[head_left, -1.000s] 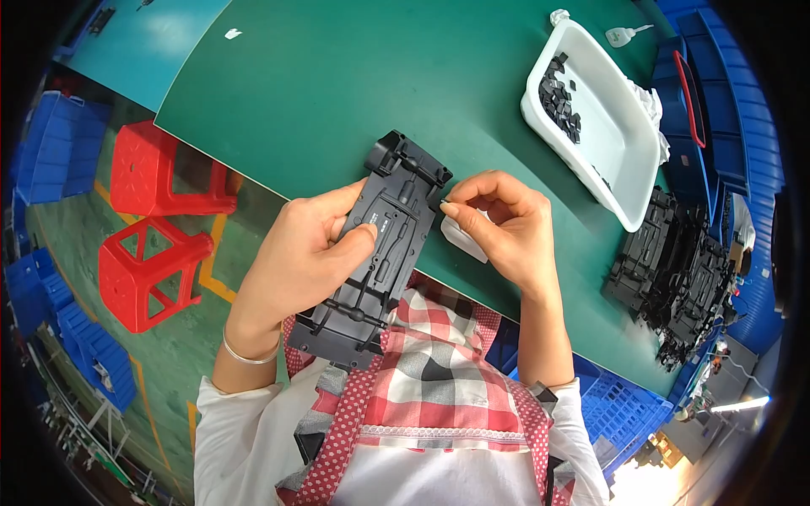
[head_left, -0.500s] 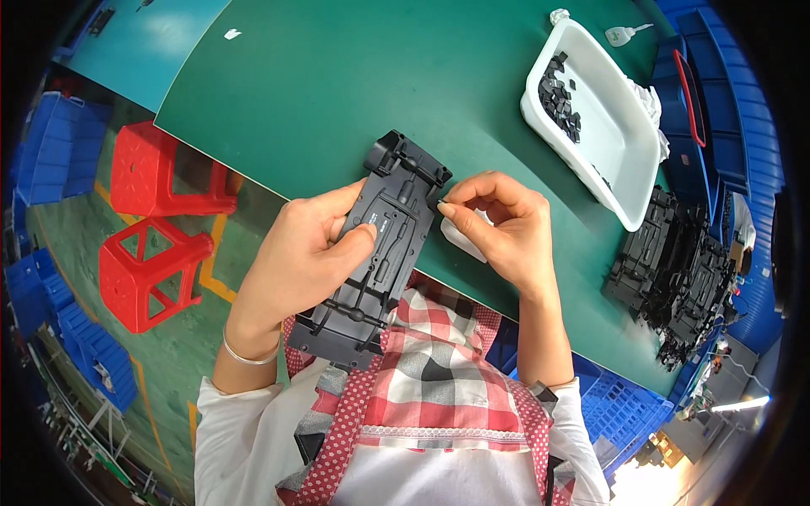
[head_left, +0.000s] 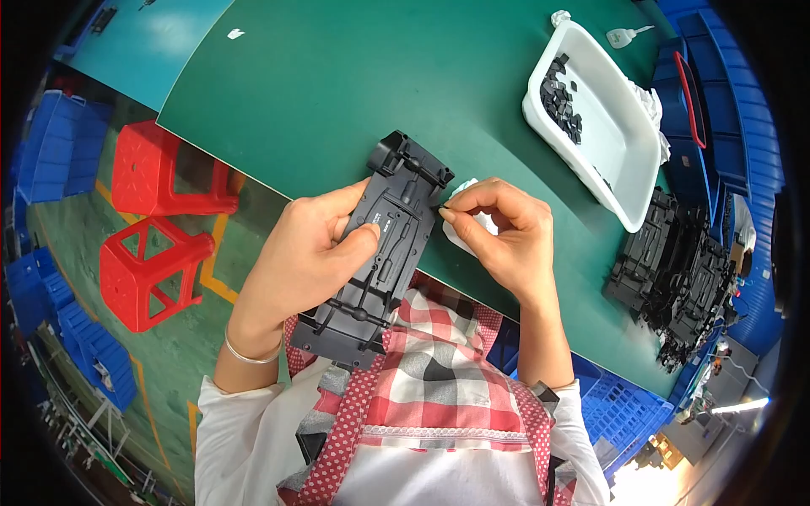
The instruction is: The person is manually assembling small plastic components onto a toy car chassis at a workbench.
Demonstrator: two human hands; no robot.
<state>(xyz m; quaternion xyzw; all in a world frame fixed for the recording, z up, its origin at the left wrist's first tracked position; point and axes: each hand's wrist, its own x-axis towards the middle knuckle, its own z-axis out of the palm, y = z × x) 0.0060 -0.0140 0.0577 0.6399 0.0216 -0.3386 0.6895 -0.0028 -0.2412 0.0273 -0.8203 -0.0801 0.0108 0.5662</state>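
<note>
The black model-vehicle chassis [head_left: 390, 246] slants across the green table's [head_left: 337, 101] near edge, clamped by the left hand [head_left: 308, 244]. Just beside it, the right hand's [head_left: 506, 232] thumb and forefinger pinch, seemingly on a tiny dark piece [head_left: 441, 207]. This looks like edge fitting, calling for fine alignment. Beyond, a white tray [head_left: 533, 105] holds small black parts [head_left: 558, 103].

Bright, fairly even light over the green surface [head_left: 337, 93] here; soft shadow beside the white tray [head_left: 620, 139]. Pale glare on the teal surface [head_left: 173, 29]. Lit tube [head_left: 741, 406] lower right, blown-out patch [head_left: 648, 485] nearby. Black chassis [head_left: 401, 249] sharp; fisheye-bent edges, softer margins, black rim.
</note>
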